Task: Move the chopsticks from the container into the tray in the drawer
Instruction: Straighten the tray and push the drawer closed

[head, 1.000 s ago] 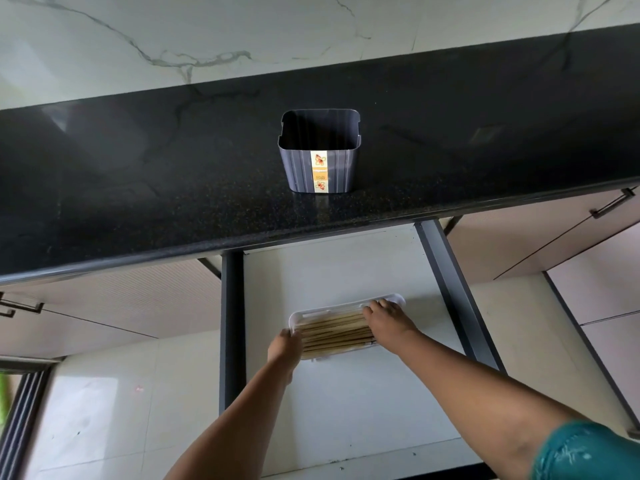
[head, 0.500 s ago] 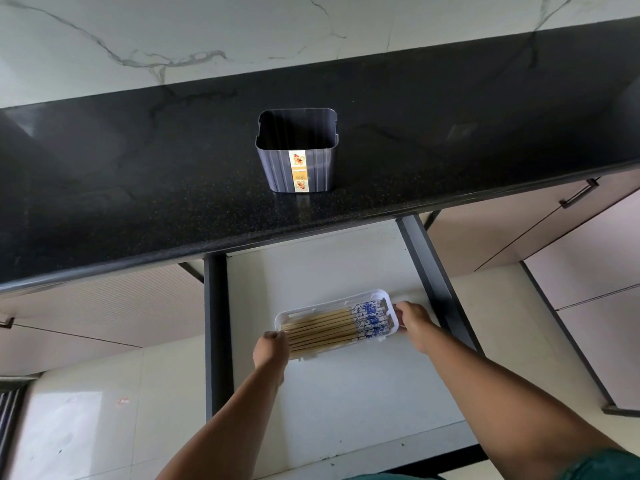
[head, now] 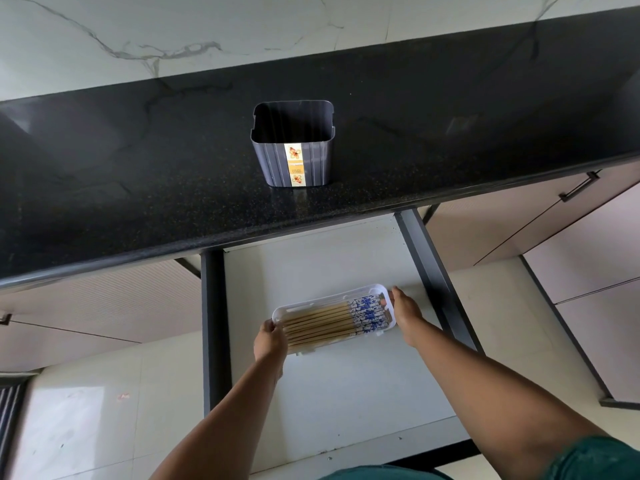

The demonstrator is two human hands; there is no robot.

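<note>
Several wooden chopsticks (head: 322, 322) with blue-and-white patterned ends lie side by side in a white tray (head: 323, 300) inside the open drawer (head: 346, 393). My left hand (head: 270, 342) grips the tray's left end. At the tray's right end my right hand (head: 405, 311) holds the rim. The grey container (head: 293, 157) with an orange label stands upright on the black counter, and no chopsticks show in it.
The black stone counter (head: 138, 188) overhangs the back of the drawer. Dark drawer side rails (head: 434, 275) run on both sides. A cabinet handle (head: 578, 187) sticks out at the right. Pale floor tiles lie below.
My right hand has slid off the chopsticks to the tray's right end, uncovering their patterned ends. My left hand stays at the left end. The tray has turned slightly.
</note>
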